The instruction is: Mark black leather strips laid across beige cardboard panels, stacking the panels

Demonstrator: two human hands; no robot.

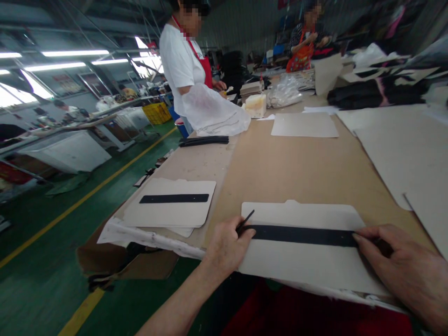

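A long black strip [304, 235] lies across a pale board [297, 261] at the table's front edge. My left hand [227, 245] is closed at the strip's left end, with a thin dark pointed tool [248, 219] sticking up between thumb and fingers. At the strip's right end, my right hand [402, 263] pinches the tip between thumb and forefinger. To the left, a second pale board [175, 214] carries another black strip [174, 199] with small holes or dots in it.
Behind are a pale sheet [304, 125], a plastic-wrapped bundle [285, 91], a yellowish block [255, 105] and black strips [204, 141]. Large pale sheets [406, 144] cover the right side. A person in a red apron [205, 65] stands at the far left edge.
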